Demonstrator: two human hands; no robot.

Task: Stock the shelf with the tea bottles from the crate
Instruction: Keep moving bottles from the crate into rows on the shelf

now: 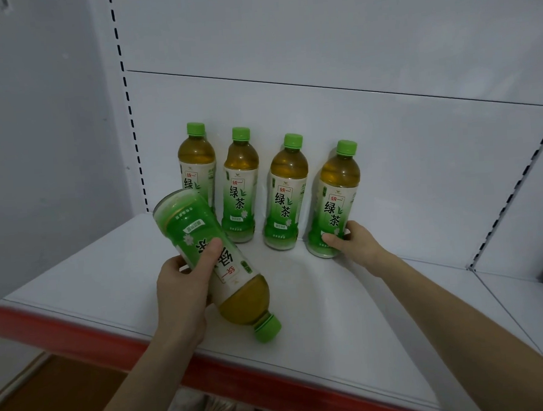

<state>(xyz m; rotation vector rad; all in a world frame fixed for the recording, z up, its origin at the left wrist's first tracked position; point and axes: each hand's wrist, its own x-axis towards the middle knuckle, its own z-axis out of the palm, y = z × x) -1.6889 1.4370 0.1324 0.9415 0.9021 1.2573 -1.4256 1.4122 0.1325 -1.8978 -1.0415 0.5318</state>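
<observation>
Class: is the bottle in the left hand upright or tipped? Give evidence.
Tipped: the held bottle lies slanted in the left hand, cap low and nearest, base raised.

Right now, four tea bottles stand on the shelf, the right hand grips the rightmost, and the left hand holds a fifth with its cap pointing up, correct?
Not quite. The head view shows the fifth bottle in the left hand tipped over, its cap pointing down toward the person. The rest holds.
</observation>
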